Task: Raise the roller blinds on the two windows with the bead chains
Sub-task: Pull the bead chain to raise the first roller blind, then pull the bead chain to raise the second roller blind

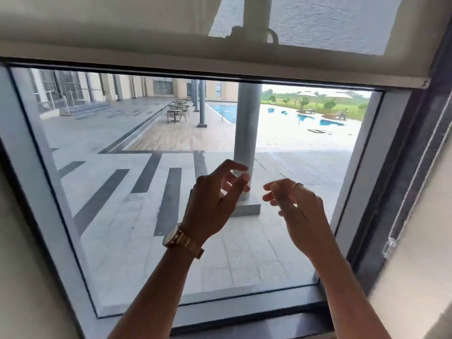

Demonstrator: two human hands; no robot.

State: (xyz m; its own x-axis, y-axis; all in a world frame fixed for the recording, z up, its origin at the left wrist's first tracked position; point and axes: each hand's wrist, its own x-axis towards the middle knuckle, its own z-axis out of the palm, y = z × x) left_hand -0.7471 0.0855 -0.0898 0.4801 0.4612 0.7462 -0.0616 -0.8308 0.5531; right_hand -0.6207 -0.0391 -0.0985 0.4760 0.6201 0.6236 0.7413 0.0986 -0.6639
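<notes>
A white roller blind (102,25) covers the top of the window, with its bottom bar (220,69) partway up the glass. The white bead chain (420,172) hangs along the right side of the window frame down to a clear plastic clip (389,247). My left hand (215,199), with a gold watch on its wrist, and my right hand (298,211), with a ring on one finger, are both raised in front of the glass. Their fingers are spread and hold nothing. Both hands are well left of the chain.
The grey window frame (362,187) surrounds the glass, with a sill (244,311) below. A white wall (415,277) stands at the right, next to the chain clip. Outside lie a paved terrace, a grey column and a pool.
</notes>
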